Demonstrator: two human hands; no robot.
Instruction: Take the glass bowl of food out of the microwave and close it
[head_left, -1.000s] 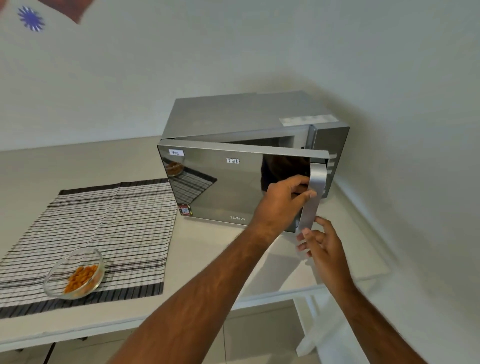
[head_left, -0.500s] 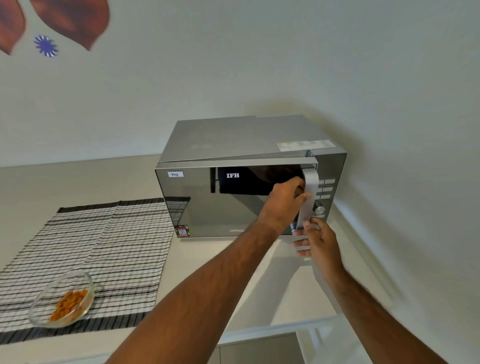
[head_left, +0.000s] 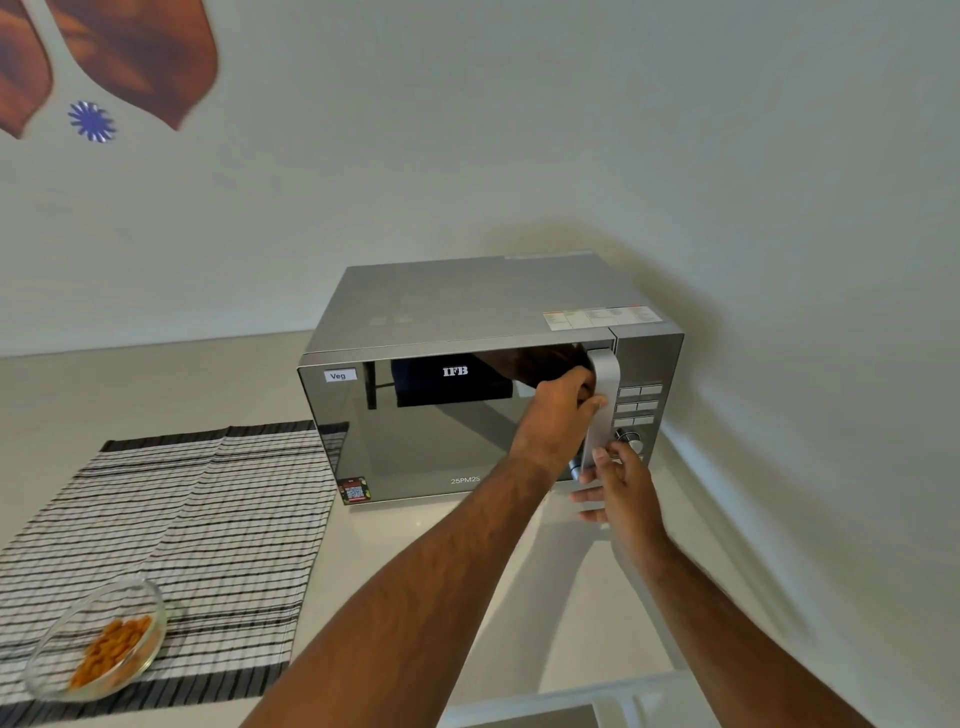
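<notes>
Our left hand (head_left: 558, 415) curls its fingers around the silver handle (head_left: 602, 400) of the microwave (head_left: 467, 364) at mid-frame, our right hand (head_left: 618, 483) rests loosely spread fingers at the handle's foot, the door flush, while the glass bowl (head_left: 98, 639) sits on the striped cloth (head_left: 208, 509) at lower left.

Silver microwave (head_left: 467, 312) on a pale counter (head_left: 156, 384), mirrored door (head_left: 415, 431) flush with the body. Left hand (head_left: 558, 415) curled around the upright handle (head_left: 602, 400); right hand (head_left: 618, 483) open, fingertips touching its lower end. Glass bowl (head_left: 96, 642) (orange food inside) on a striped cloth (head_left: 208, 519), well apart to the left.
</notes>
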